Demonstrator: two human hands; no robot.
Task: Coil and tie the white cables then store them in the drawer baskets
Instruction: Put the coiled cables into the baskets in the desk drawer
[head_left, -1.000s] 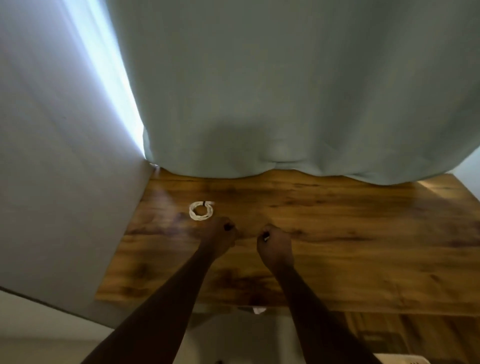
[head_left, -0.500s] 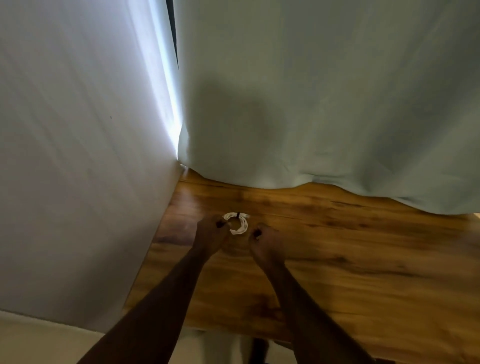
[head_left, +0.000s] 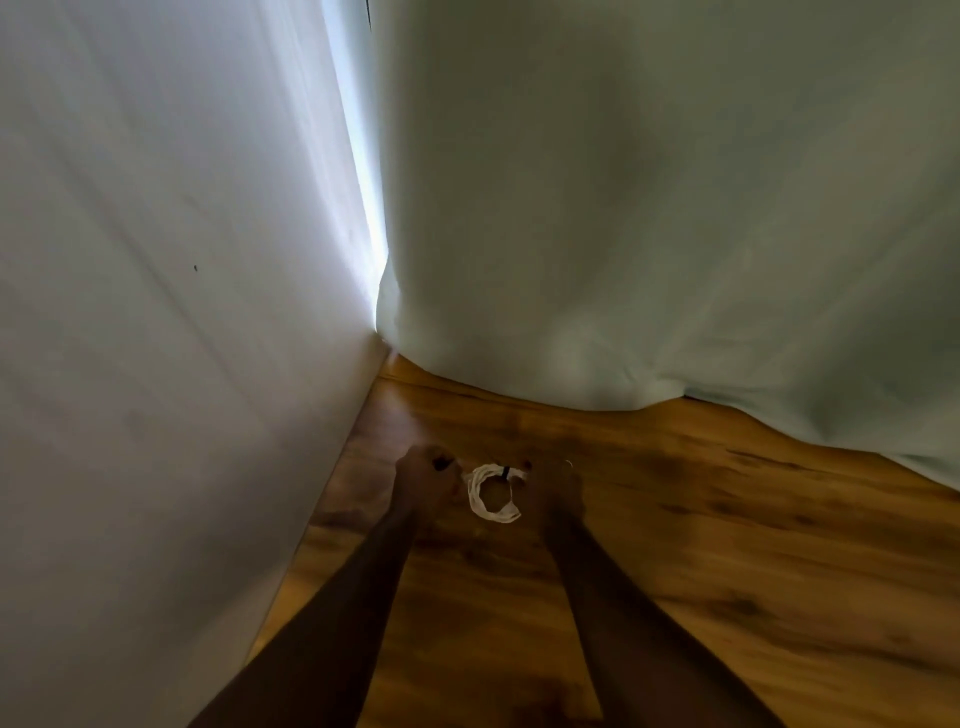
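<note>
A small white cable coil (head_left: 487, 506), bound at its top with a black tie, is just above the wooden tabletop (head_left: 727, 545) near the wall corner. My left hand (head_left: 425, 480) sits right beside the coil's left edge with its fingers curled; I cannot tell whether it touches the coil. My right hand (head_left: 551, 491) is at the coil's right side, and its fingertips pinch the top right end next to the tie. The picture is blurred. No drawer or basket is in view.
A white wall (head_left: 156, 364) runs along the table's left edge. A pale green curtain (head_left: 649, 208) hangs at the back and drapes onto the tabletop, with a bright gap of light between wall and curtain.
Both hands have moved forward and left to the coil, which now sits between them. My view has swung left and up toward the wall corner.
</note>
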